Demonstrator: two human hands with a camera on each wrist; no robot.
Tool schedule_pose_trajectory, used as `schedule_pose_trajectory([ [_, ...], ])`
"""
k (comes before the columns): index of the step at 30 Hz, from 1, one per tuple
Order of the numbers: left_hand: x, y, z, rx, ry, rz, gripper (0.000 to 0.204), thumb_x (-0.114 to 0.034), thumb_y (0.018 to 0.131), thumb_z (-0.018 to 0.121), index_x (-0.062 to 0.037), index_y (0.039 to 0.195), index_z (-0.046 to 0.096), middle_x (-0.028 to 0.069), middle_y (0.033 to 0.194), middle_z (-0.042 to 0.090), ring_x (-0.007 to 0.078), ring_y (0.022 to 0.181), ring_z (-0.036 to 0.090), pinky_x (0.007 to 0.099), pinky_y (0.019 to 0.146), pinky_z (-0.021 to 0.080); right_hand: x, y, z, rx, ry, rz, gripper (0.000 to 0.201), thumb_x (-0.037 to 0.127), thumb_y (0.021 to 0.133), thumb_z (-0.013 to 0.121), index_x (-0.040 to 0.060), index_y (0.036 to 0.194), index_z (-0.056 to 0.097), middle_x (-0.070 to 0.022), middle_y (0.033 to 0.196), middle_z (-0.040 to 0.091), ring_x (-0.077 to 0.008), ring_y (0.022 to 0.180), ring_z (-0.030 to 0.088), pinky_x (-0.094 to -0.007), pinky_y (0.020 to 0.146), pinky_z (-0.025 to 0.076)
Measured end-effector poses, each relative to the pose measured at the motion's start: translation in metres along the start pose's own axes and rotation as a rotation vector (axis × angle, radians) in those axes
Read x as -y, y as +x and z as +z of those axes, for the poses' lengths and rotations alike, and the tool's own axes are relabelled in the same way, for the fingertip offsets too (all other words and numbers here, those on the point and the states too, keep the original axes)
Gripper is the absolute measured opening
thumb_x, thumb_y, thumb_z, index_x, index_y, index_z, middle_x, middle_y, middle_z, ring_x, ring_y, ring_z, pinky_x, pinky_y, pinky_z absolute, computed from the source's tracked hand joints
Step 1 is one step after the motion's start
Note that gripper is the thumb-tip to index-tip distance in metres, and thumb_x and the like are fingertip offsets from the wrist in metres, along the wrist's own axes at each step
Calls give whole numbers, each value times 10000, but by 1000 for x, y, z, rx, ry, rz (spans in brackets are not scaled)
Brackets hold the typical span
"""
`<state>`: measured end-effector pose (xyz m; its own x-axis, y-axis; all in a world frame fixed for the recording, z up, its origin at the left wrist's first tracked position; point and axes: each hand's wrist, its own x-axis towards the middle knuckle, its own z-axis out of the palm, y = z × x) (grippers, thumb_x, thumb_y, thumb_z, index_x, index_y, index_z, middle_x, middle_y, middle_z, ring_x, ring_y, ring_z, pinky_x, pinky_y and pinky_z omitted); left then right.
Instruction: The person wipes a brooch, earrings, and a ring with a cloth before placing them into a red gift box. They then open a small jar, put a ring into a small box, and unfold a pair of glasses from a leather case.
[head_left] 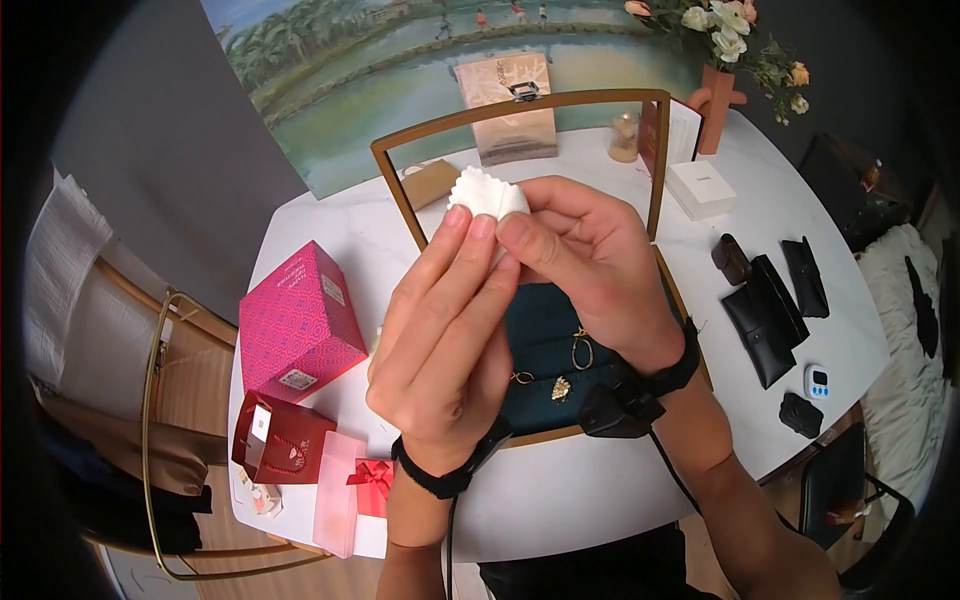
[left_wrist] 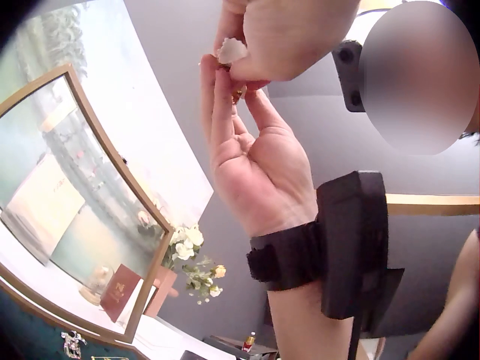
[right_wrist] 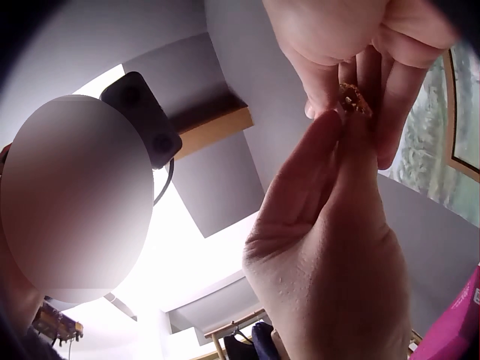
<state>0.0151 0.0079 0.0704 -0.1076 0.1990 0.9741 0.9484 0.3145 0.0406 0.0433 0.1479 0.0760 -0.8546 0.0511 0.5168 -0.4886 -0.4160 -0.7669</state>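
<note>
Both hands meet in front of me, above an open jewelry box. My right hand pinches a white cloth with a scalloped edge between thumb and fingers. My left hand has its long fingers against the cloth's near side. A small ornate gold piece of jewelry shows between the fingertips in the right wrist view, pinched by the left hand; its lower part is covered by fingers. On the box's dark green lining lie a gold leaf-shaped piece and a gold loop.
The box's framed glass lid stands raised behind the hands. At left are a pink patterned box, a red gift bag and a red-bowed box. Black cases and a white box lie at right.
</note>
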Motion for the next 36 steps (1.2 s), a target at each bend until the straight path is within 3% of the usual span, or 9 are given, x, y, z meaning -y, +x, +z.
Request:
schedule_pose_trajectory([
  [10,-3,0,0,-32,-151,-55,317,124,671,753,24,970,721,126,909,709,260,813,669,329,791,566,5,2,-4,-91,-31,52,299,142,980,613,-80,1180,599,-121,1031,697,-135,912,674,-270,775,589],
  [13,-1,-3,4,-182,-228,-202,276,86,780,711,33,1051,695,116,974,667,210,858,637,294,787,535,6,2,-5,-123,-6,5,302,157,983,612,-74,1177,606,-114,1015,701,-132,898,678,-276,779,588],
  [16,0,-2,-1,-51,-676,-707,252,-93,999,535,49,1180,637,117,1126,593,156,1011,576,269,833,494,5,0,-3,-123,-42,-4,309,165,980,620,-68,1182,611,-111,1009,703,-127,887,679,-265,759,583],
  [17,3,-6,-3,-53,-804,-844,269,-119,1009,530,52,1189,633,105,1113,604,146,1007,581,274,833,497,4,0,-3,-128,-87,-11,310,168,979,623,-63,1185,616,-104,1003,704,-122,863,678,-258,741,578],
  [25,12,-9,0,19,-1025,-894,282,-41,923,664,52,1182,601,93,1067,670,129,977,634,260,866,502,-1,1,-4,-136,-185,-41,302,167,965,645,-84,1132,647,-50,877,628,-112,736,665,-233,626,558],
  [27,17,-7,0,13,-1117,-958,278,-47,928,655,56,1180,598,111,1069,679,143,966,651,281,865,523,-6,3,-7,-133,-271,-144,295,162,961,649,-98,1101,650,-49,859,590,-117,726,667,-231,592,554],
  [31,15,-2,3,33,-1201,-1116,319,-152,965,582,47,1214,570,120,1075,685,175,899,690,330,807,595,-2,2,-8,-109,-297,-69,274,159,968,637,-87,1090,656,-41,844,616,-112,713,662,-227,569,547],
  [34,31,-11,-1,39,-1463,-1085,271,-95,973,570,54,1198,592,185,1080,686,233,881,713,392,757,635,3,2,-8,-120,-227,-8,253,169,972,632,-64,1064,666,-34,833,649,-90,717,649,-222,583,530],
  [36,31,-10,-2,6,-1448,-1081,272,-95,976,562,55,1201,592,193,1084,684,246,863,717,388,750,637,1,4,-13,-225,-423,-127,224,173,969,635,-40,1029,674,-30,845,678,-66,745,636,-225,611,513],
])
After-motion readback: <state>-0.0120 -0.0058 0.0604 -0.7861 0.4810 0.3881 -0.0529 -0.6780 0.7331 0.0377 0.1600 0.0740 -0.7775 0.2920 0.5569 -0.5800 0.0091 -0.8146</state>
